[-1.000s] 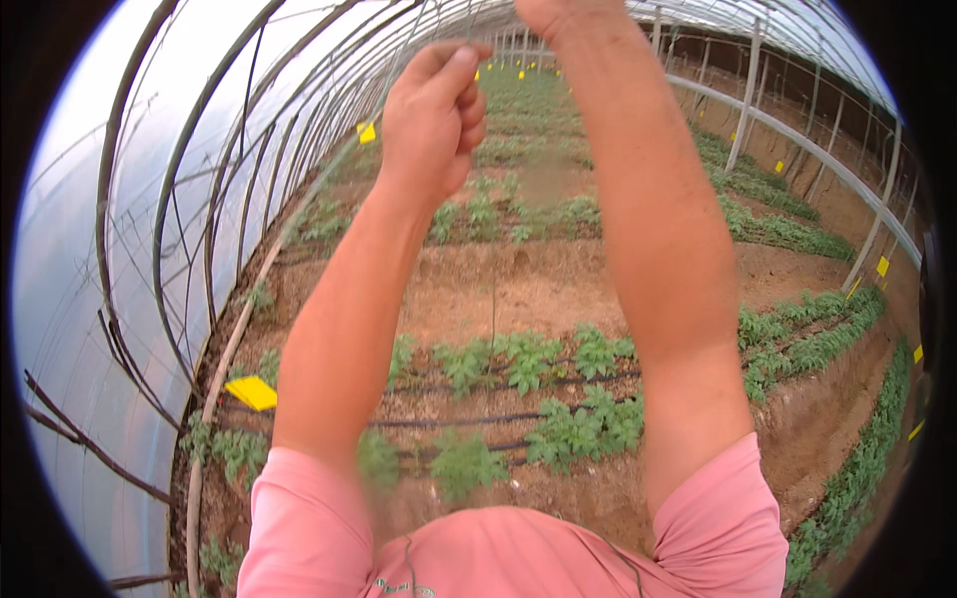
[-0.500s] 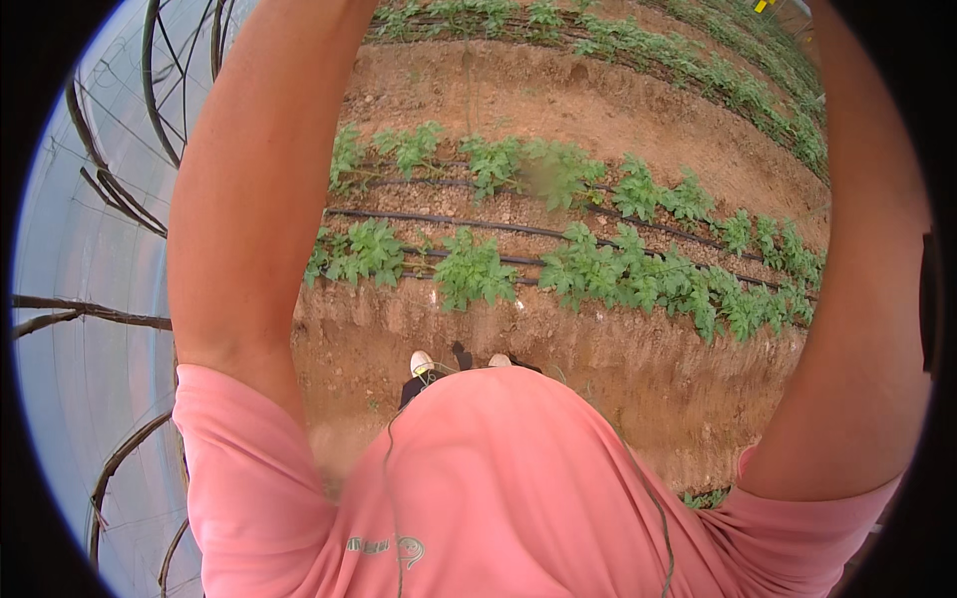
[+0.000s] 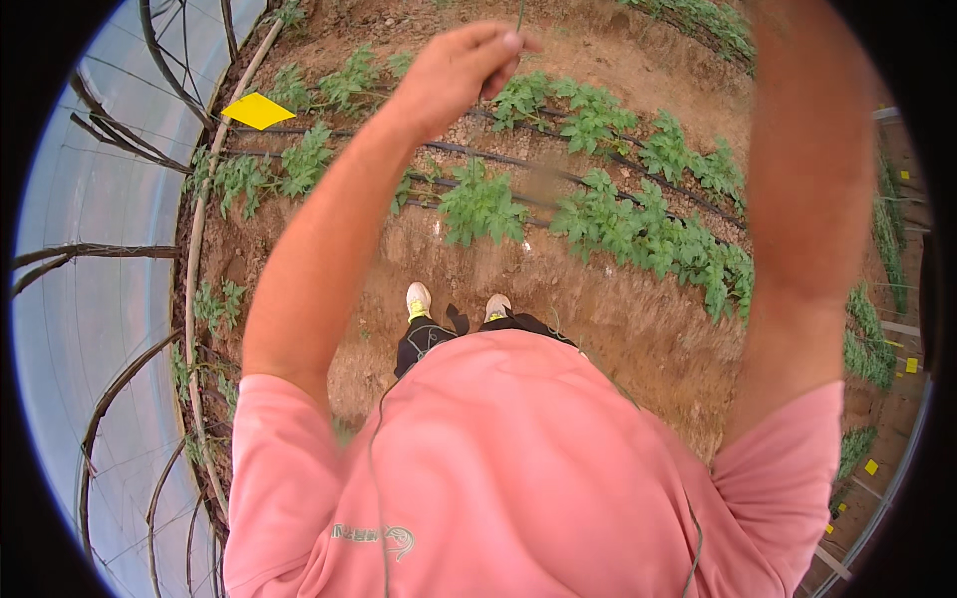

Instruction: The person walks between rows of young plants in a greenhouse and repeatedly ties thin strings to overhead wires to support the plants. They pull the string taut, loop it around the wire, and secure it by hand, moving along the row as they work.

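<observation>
Greenhouse shot, looking straight down past a pink shirt point(image 3: 518, 468) at two shoes point(image 3: 418, 299) on bare dirt. Both arms are raised overhead.

The left hand point(image 3: 454, 70) is up near the top edge of the view, fingers curled in and pinched tight on a thin string point(image 3: 519, 12). You only see a short bit of the string running up out of the pinch and off the top of the frame, so where it ties off is anyone's guess. The right hand is out of view entirely; only the forearm point(image 3: 812, 199) shows, going up the right side, so I can't tell what it has hold of.

Below the hands is a raised bed with a row of young plants point(image 3: 598, 214) and black drip lines point(image 3: 469, 154) running along it. A yellow card point(image 3: 257, 110) hangs near the bed's left end, by the plastic wall point(image 3: 90, 299) and its hoops.

My read: this looks like the stringing step, with the line being fixed or adjusted overhead above the row. The next move probably calls for keeping that pinch firm and the line taut, and lining it up over one plant rather than between two. The string is thin, so a slip seems easy.
</observation>
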A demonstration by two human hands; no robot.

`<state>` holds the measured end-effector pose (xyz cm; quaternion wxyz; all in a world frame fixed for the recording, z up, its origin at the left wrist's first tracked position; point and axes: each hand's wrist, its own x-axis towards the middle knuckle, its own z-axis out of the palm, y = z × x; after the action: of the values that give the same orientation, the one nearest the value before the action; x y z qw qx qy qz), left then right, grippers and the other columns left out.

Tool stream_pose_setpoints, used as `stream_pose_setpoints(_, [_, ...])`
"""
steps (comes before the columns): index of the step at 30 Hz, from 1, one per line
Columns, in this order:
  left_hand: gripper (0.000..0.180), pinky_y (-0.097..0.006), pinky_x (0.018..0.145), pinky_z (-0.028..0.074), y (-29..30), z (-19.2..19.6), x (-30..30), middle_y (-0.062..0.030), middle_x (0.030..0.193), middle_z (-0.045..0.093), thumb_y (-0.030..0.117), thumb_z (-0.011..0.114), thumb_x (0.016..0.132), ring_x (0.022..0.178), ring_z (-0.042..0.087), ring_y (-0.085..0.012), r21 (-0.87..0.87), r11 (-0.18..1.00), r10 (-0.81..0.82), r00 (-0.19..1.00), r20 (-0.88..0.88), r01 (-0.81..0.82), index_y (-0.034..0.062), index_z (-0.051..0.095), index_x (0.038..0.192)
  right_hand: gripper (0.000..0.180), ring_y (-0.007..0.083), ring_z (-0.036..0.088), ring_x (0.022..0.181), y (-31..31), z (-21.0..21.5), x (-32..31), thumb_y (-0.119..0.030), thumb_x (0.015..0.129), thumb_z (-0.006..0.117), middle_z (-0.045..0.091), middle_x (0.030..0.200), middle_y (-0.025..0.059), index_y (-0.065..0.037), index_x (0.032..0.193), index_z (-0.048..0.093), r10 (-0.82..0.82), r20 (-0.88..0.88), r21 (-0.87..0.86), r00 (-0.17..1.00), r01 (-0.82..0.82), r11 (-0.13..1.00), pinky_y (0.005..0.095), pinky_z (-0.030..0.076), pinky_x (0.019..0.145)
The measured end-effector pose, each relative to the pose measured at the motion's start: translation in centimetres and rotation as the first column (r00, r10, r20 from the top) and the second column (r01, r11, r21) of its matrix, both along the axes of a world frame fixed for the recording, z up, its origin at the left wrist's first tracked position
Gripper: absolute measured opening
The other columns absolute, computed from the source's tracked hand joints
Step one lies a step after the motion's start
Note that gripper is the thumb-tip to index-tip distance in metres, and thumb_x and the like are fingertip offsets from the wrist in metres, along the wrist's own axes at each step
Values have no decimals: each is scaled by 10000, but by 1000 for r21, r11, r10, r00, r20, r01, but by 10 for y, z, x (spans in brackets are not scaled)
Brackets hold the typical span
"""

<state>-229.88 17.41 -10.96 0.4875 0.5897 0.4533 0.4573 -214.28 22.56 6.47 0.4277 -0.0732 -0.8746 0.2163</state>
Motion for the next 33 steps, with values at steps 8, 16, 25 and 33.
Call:
stream_pose_setpoints(8, [227,-349,689,478,-129,-226,-59,-79,799,631,205,593,982,727,560,-170,-347,938,-163,904,-395,18,12,701,1037,393,170,638,809,-72,-397,182,-229,1026,513,696,918,84,16,1331,544,-525,442,-850,727,527,15,321,511,707])
stream_pose_setpoints(16, [202,-394,732,493,-190,-314,-121,-169,831,665,175,618,937,747,614,-271,-510,857,-196,868,-456,-74,-7,684,994,482,134,597,705,-204,-399,373,-464,990,578,650,923,82,-30,1196,547,-738,526,-842,424,133,-523,270,462,534])
stream_pose_setpoints(25, [386,-469,1029,407,-163,-388,-114,-191,1253,589,241,643,916,1179,513,-393,-258,964,-189,850,-491,65,65,619,1259,454,316,613,1128,-233,-330,467,-320,1070,430,534,1395,216,47,1339,431,-979,195,-945,-60,256,-204,368,541,928])
stream_pose_setpoints(33, [471,-456,1058,397,-182,-433,-229,-202,1288,568,282,649,912,1228,493,-402,-542,827,-364,876,-318,147,44,573,1311,552,369,623,1115,-284,-427,365,-215,977,600,514,1385,215,39,1431,414,-729,642,-683,-237,256,-684,504,578,892])
